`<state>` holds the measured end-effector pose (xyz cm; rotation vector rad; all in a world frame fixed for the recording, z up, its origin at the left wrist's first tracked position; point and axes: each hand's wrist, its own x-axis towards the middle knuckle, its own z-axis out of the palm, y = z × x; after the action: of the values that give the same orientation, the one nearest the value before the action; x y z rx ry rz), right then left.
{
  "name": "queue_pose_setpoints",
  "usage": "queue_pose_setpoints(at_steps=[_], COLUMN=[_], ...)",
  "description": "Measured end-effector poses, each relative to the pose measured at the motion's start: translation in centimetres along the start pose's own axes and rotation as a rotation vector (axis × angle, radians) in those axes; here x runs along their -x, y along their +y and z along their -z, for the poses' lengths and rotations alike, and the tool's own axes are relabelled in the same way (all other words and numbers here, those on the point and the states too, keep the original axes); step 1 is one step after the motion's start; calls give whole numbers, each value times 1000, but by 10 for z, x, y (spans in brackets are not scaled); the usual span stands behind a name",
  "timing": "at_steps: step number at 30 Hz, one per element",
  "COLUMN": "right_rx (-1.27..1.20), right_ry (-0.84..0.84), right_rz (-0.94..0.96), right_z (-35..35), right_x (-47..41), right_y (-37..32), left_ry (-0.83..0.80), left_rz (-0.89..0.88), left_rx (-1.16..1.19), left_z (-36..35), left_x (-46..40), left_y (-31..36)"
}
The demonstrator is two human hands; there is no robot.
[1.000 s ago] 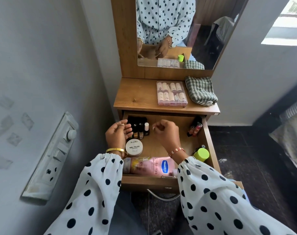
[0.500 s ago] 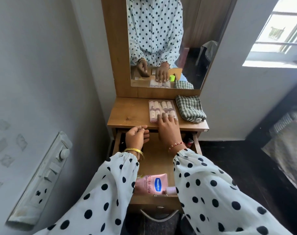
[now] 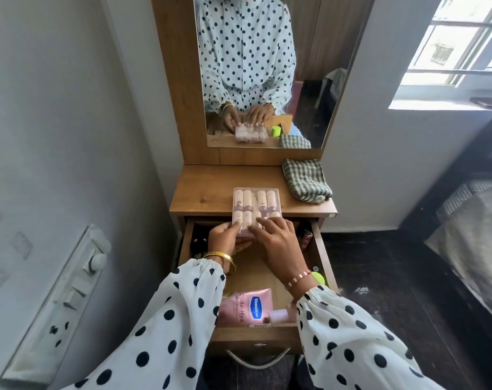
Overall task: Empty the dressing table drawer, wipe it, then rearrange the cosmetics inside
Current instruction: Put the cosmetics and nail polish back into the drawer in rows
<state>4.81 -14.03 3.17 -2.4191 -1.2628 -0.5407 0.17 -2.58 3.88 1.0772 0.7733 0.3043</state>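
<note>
Holding the clear cosmetics box (image 3: 255,210) at its near end, both hands meet over the open drawer (image 3: 322,257). The left hand (image 3: 225,243) pinches the box's near left corner, thumb beneath and fingers (image 3: 237,224) curled on top; the right hand (image 3: 278,244) lays spread fingers (image 3: 263,222) across the lid's near edge. The box's far end lies over the front edge of the bench (image 3: 205,195), its near end over the drawer. A pink Vaseline tube (image 3: 246,308) lies at the drawer's front; a checked cloth (image 3: 305,180) sits on the bench, right of the box.
</note>
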Motion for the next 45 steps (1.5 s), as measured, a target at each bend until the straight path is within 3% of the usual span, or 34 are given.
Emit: queue_pose_setpoints(at_steps=[6, 9, 15, 20, 27, 34, 45], right_rx=[-346, -586, -836, -851, -754, -572, -478], right_ry=[112, 23, -78, -105, -240, -378, -507], right_rz=[-457, -663, -816, -883, -952, -966, -1041], right_z=[12, 15, 13, 14, 8, -6, -26], right_x=[3, 4, 23, 39, 41, 30, 25], right_y=[-6, -8, -10, -13, -13, -7, -2], left_ry=[23, -15, -73, -58, -103, -119, -11], left_rz=[-64, -56, -2, -40, 54, 33, 1], left_rx=[-15, 1, -112, -300, -713, -877, -968], left_z=[11, 17, 32, 38, 43, 32, 25], left_x=[9, 16, 24, 29, 16, 11, 7], left_y=[-11, -18, -28, -34, -53, -48, -54])
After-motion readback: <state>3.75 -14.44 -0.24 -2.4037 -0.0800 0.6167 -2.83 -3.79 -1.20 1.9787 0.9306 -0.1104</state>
